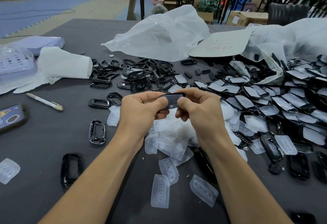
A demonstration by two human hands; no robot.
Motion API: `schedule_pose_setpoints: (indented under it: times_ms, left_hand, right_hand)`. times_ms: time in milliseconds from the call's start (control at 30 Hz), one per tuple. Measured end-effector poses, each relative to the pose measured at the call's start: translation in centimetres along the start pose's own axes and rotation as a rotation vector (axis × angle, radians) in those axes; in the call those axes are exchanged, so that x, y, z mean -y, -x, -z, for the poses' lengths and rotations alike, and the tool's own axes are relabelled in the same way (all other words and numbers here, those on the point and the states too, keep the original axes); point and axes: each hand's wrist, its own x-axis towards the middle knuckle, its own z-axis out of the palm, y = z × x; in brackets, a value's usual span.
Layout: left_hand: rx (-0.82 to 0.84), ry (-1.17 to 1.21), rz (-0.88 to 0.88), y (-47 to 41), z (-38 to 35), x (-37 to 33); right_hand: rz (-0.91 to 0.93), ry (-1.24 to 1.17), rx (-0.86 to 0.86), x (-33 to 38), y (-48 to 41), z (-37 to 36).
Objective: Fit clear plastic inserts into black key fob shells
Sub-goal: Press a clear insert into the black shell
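The left hand (141,111) and the right hand (200,112) are close together above the dark bench (44,145). Each one pinches an end of a black shell (171,100) with its thumb and curled fingers, so the shell sits right between them. Just below the shell lies a heap of clear inserts (169,140). Behind the shell is a pile of empty black frames (141,75). Right of the shell lie many filled shells (265,99).
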Motion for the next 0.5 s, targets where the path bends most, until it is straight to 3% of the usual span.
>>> schedule_pose_setpoints:
  times_ms: [500]
  left_hand:
    - [0.094, -0.053, -0.059, 0.3, -0.07, -0.15]
  right_hand:
    - [0.094, 0.013, -0.091, 0.3, 0.26, 0.02]
